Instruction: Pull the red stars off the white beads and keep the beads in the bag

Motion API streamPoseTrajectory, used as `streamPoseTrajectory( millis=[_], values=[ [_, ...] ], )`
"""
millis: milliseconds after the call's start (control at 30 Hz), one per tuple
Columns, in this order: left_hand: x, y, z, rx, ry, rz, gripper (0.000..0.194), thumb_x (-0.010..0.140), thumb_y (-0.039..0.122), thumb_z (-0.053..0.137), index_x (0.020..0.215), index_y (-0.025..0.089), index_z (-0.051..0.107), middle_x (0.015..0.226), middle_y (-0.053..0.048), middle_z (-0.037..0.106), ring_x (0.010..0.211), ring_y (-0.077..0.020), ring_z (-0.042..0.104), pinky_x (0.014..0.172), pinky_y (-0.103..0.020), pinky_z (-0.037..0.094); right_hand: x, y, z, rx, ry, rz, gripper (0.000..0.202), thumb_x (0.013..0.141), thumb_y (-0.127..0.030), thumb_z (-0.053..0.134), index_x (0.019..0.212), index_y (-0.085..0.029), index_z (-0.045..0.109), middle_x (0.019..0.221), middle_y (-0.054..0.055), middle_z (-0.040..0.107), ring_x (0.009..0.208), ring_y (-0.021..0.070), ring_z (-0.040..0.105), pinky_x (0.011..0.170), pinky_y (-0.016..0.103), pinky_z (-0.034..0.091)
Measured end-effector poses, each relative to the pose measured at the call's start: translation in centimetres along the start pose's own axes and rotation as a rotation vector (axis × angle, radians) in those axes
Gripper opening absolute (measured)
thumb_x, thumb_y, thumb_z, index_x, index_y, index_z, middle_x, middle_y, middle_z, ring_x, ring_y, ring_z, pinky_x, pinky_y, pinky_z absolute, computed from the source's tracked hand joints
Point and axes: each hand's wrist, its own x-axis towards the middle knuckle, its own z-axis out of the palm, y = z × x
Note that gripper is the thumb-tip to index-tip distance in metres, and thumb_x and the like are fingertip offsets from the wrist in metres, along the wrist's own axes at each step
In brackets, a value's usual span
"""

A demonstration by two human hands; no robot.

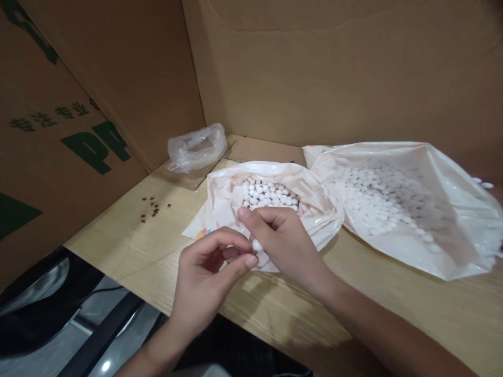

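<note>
Above the front part of the table, my two hands meet at one small white oval bead (pixel 257 245). My right hand (pixel 288 246) grips the bead, its thumb on top and its other fingers mostly hidden. The thumb and forefinger of my left hand (pixel 210 277) are closed in a pinch at the bead's lower end, where a tiny dark brown piece (pixel 255 254) shows at the thumb tip. Just behind the hands lies an open white plastic bag (pixel 223 188) with many similar white beads (pixel 271 193) inside.
A second, larger plastic bag (pixel 444 173) full of white beads lies at right, a few loose beads (pixel 487 185) beyond it. Tiny brown star-like pieces (pixel 155 208) are scattered at left. A crumpled clear bag (pixel 196 149) sits before the cardboard walls (pixel 334 78).
</note>
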Motion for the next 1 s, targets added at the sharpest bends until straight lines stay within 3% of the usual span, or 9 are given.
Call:
streamPoseTrajectory(
  millis=[500,733,867,1000],
  values=[
    [0.0,-0.1,-0.1,0.073,0.069,-0.016,0.016,0.062,0.010,0.081,0.070,0.022,0.072,0.068,0.002,0.065,0.062,-0.0075,0.057,0.059,-0.014,0.046,-0.5,0.3,0.6,-0.029,0.063,-0.072,0.052,0.090,-0.039,0.056,0.050,-0.016,0.032,0.048,-0.004,0.029,0.048,0.0059,0.028,0.045,0.021,0.024],
    [0.0,-0.3,-0.1,0.082,0.054,0.012,0.013,0.069,0.013,0.078,0.074,0.022,0.070,0.073,0.002,0.067,0.068,-0.0076,0.059,0.065,-0.014,0.048,-0.6,0.1,0.7,-0.031,0.091,-0.090,0.052,0.090,-0.041,0.057,0.050,-0.015,0.035,0.048,-0.003,0.033,0.049,0.0060,0.031,0.045,0.021,0.025],
    [0.6,-0.6,-0.7,-0.018,0.024,0.021,0.011,0.074,0.015,0.075,0.079,0.023,0.070,0.075,0.002,0.064,0.067,-0.0060,0.057,0.060,-0.013,0.046,-0.3,-1.0,-0.4,0.026,0.016,-0.026,0.053,0.092,-0.049,0.051,0.052,-0.014,0.048,0.050,-0.001,0.043,0.048,0.0061,0.037,0.047,0.021,0.029],
    [1.3,-1.1,-1.5,-0.165,0.021,-0.024,0.006,0.077,0.020,0.074,0.082,0.023,0.071,0.072,0.001,0.061,0.062,-0.0049,0.052,0.056,-0.013,0.042,0.1,-1.8,-1.7,0.077,-0.131,0.080,0.046,0.091,-0.037,0.052,0.051,-0.012,0.054,0.054,0.000,0.051,0.044,0.0034,0.033,0.043,0.021,0.024]
  ],
)
